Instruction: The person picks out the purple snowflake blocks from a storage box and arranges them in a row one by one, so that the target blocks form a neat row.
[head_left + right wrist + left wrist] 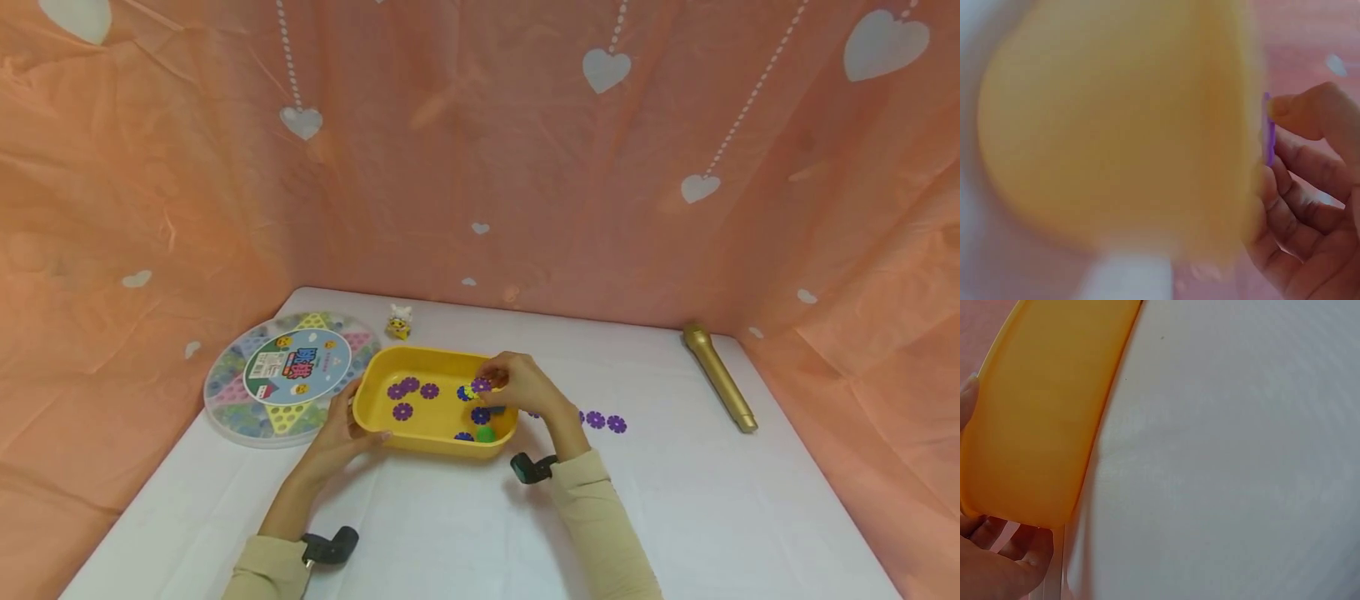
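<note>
A yellow plastic tub [435, 443] stands on the white table, with several purple snowflake discs [402, 412], dark blue discs [480, 415] and a green disc [486, 435] inside. My left hand [337, 433] grips the tub's left end, thumb at the near side. In the left wrist view, fingers [1035, 553] curl at the tub's lower end. Over the tub's right part, my right hand [528, 390] pinches a purple snowflake disc [1269, 131] between thumb and fingers. A yellow disc [470, 392] shows beside those fingertips; whether it is held too, I cannot tell.
To the right of the tub, several purple discs [596, 419] lie in a row, partly hidden by the right arm. A round Chinese checkers box [225, 408] sits left, a small figurine [400, 322] behind the tub, and a gold microphone [720, 379] at far right.
</note>
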`<control>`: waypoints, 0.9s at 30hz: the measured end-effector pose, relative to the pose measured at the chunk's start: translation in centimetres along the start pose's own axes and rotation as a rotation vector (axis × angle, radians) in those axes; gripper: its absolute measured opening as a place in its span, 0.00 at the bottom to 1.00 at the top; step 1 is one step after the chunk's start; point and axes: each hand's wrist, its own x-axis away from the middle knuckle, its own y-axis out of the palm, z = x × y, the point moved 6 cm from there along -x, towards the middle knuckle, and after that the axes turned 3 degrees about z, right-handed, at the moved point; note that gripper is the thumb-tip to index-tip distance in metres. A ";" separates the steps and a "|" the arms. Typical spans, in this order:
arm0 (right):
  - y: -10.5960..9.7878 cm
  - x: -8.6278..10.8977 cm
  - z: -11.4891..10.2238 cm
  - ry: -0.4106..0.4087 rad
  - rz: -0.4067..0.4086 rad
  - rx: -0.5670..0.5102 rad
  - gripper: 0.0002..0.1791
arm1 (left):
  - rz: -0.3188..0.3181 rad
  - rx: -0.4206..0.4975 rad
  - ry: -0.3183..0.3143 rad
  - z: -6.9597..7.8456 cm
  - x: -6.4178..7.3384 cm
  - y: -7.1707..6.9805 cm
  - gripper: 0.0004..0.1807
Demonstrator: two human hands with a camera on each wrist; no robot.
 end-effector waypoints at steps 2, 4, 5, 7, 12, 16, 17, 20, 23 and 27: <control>-1.7 1.2 1.0 0.020 0.042 0.006 0.15 | 0.001 0.002 0.000 0.0 0.0 0.1 0.56; -3.2 2.6 2.2 0.030 0.081 0.017 0.16 | 0.002 0.000 -0.004 -0.1 0.0 0.1 0.56; -4.0 3.4 2.9 0.036 0.100 0.025 0.16 | 0.001 -0.010 -0.004 -0.1 0.0 0.1 0.57; -5.3 4.8 4.4 0.053 0.134 0.040 0.16 | 0.004 -0.008 -0.010 -0.1 0.0 0.1 0.57; -7.9 8.4 7.8 0.129 0.199 0.060 0.16 | 0.013 -0.037 -0.019 0.0 0.1 -0.1 0.57; -9.4 10.7 10.1 0.197 0.237 0.079 0.15 | 0.010 -0.029 -0.024 -0.1 0.1 -0.2 0.57; -9.7 11.2 10.5 0.209 0.247 0.086 0.15 | 0.011 -0.026 -0.024 -0.1 0.0 -0.2 0.57; -10.4 12.5 11.6 0.240 0.266 0.114 0.15 | 0.010 -0.021 -0.014 -0.1 0.0 -0.2 0.56; -10.8 13.5 12.5 0.276 0.270 0.130 0.16 | 0.010 -0.023 -0.014 -0.1 -0.1 -0.1 0.56; -10.8 14.4 13.6 0.320 0.261 0.159 0.16 | 0.006 -0.017 -0.017 -0.1 -0.1 -0.1 0.56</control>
